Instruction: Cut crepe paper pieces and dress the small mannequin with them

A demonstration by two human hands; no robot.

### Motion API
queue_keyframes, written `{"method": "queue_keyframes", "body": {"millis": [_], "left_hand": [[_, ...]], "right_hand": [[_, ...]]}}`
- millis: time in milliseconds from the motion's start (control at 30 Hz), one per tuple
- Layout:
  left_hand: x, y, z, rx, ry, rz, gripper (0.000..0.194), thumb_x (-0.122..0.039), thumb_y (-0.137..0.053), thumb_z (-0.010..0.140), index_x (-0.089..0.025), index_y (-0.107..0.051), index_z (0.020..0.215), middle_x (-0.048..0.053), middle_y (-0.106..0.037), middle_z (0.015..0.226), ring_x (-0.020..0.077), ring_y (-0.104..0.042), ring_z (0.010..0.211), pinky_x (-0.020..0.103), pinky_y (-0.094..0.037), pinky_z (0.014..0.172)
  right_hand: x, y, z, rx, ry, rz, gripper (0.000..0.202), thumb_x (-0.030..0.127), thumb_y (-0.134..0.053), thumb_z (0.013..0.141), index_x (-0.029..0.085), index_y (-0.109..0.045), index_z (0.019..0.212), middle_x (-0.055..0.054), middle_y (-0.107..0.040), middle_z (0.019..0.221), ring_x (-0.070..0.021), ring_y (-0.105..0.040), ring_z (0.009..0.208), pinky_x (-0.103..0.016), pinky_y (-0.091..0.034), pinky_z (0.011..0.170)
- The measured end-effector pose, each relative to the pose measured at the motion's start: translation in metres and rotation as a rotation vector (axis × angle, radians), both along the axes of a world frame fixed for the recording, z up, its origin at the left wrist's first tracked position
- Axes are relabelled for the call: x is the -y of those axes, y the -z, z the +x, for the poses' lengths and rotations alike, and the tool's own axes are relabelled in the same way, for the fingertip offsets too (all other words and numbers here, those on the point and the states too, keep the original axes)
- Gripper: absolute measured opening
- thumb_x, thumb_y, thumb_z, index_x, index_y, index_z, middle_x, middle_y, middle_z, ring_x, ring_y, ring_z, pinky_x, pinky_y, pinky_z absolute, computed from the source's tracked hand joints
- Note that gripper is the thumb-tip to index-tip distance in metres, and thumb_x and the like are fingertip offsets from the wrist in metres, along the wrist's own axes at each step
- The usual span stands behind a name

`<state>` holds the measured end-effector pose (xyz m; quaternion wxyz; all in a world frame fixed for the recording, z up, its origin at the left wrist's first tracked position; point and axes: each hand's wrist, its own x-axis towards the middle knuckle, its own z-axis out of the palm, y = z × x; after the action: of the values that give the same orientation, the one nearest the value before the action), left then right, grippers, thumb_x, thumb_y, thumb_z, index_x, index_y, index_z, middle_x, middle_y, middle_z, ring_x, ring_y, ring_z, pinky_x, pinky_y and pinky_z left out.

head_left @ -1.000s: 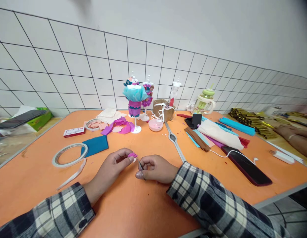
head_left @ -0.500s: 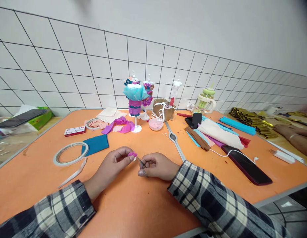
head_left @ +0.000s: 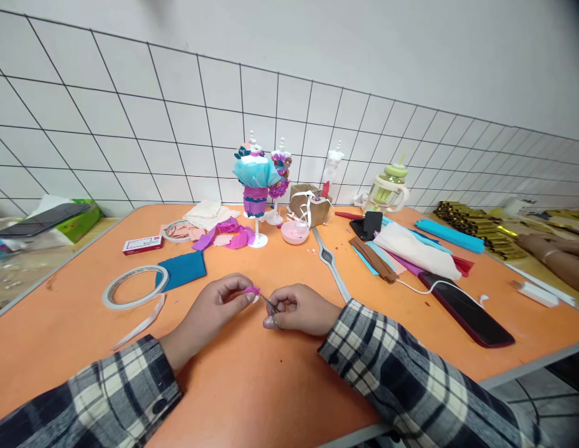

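Between the thumb and fingers of my left hand [head_left: 224, 298] is a small magenta paper piece [head_left: 253, 290] with a white bit below it. My right hand [head_left: 301, 309] is closed on small metal scissors [head_left: 273, 308], whose tips point left and reach the magenta piece. Both hands are just above the orange table [head_left: 233, 386]. Beyond them stands a mini dress form [head_left: 255, 200] in turquoise and purple paper, with a flowered one [head_left: 281, 180] behind it. A pink bowl [head_left: 294, 233] sits to their right.
Tape roll [head_left: 136, 287], blue paper [head_left: 182, 271] and purple scraps [head_left: 224, 234] lie left. A grey strap [head_left: 334, 270], colored paper, a phone [head_left: 467, 310] and a green-lidded bottle [head_left: 387, 188] are right. Another person's hand [head_left: 539, 246] rests at far right.
Both hands, with the magenta piece and the scissors, appear slightly further right and higher in the view. The whole scene has also shifted slightly. Their grips look the same.
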<state>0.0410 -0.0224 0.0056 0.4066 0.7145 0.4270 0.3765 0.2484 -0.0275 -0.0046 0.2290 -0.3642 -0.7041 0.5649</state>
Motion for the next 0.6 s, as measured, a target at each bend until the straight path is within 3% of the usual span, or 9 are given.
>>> {"method": "queue_keyframes", "body": {"millis": [600], "left_hand": [[0.001, -0.001, 0.001, -0.030, 0.008, -0.007, 0.024, -0.041, -0.061, 0.080, -0.018, -0.065, 0.074, 0.004, -0.065, 0.078, 0.0194, -0.060, 0.076, 0.029, -0.048, 0.071]], "right_hand": [[0.002, -0.013, 0.003, 0.085, 0.030, 0.014, 0.032, 0.044, -0.076, 0.068, 0.015, -0.063, 0.073, 0.007, -0.036, 0.055, -0.0068, -0.029, 0.052, -0.023, -0.020, 0.047]]}}
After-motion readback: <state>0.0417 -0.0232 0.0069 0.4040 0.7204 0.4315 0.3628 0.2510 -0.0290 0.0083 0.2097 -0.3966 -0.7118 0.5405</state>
